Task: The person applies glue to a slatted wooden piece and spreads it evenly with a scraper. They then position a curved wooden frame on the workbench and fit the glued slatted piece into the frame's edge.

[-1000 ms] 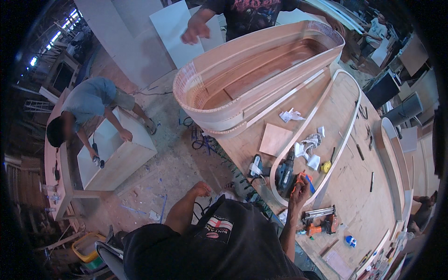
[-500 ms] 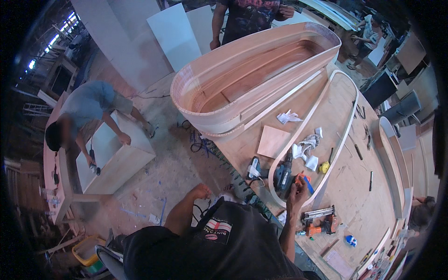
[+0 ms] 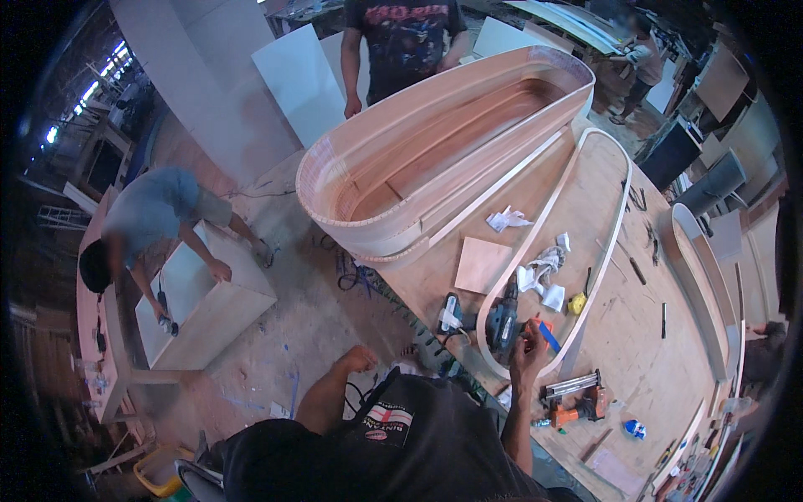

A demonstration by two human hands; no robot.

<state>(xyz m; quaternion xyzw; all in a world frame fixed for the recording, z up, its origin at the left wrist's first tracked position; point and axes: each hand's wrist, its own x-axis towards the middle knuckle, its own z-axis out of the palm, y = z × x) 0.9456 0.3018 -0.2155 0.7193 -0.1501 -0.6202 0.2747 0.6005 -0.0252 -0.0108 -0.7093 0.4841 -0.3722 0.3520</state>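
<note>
My right hand [image 3: 529, 353] is closed at an orange object [image 3: 535, 330] with a blue strip on it, at the near edge of the wooden tabletop. Its exact kind does not show. A dark cordless drill [image 3: 503, 322] lies just left of these fingers, inside a long pale hoop [image 3: 620, 219] of bent wood strip. My left hand [image 3: 360, 358] hangs off the table, over the floor, with its fingers curled in; whatever they may hold is hidden. Close to my right forearm lies an orange and black nail gun [image 3: 584, 402].
A large oval wooden frame [image 3: 368, 226] stands across the table's far side, a person [image 3: 406, 50] behind it. Crumpled white paper [image 3: 544, 266], a yellow tape measure [image 3: 577, 303] and a curved wooden frame [image 3: 701, 284] lie rightward. Left, another person [image 3: 155, 209] bends over a white box [image 3: 209, 318].
The whole view has shifted slightly. Across the table, the person has moved leftward and lowered a raised hand. My own hands keep nearly the same places.
</note>
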